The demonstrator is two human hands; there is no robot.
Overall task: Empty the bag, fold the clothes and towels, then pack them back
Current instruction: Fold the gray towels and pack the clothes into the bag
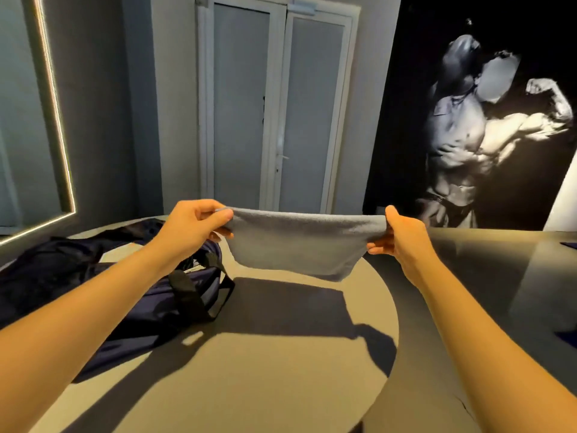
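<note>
While it is held in the air above the table [281, 379], item 1, a grey towel [299, 242], hangs stretched between both hands, top edge taut and level, lower edge sagging clear of the tabletop. Left hand [193, 226]: thumb and curled fingers pinch the towel's upper left corner. Right hand [398, 237]: thumb on top, fingers curled beneath, gripping the upper right corner. Item 2, a dark navy bag [150, 298] with black straps, lies slumped on the table's left part, below and just left of the towel, apart from it. Item 3, a dark heap [53, 264] behind the bag at far left; whether garment or part of the bag cannot be told. Surroundings: round pale tabletop; dark glossy surface [505, 276] adjoining at right; white double door [278, 104] behind; lit-edged mirror [28, 120] at left; black-and-white poster [487, 126] at right.
</note>
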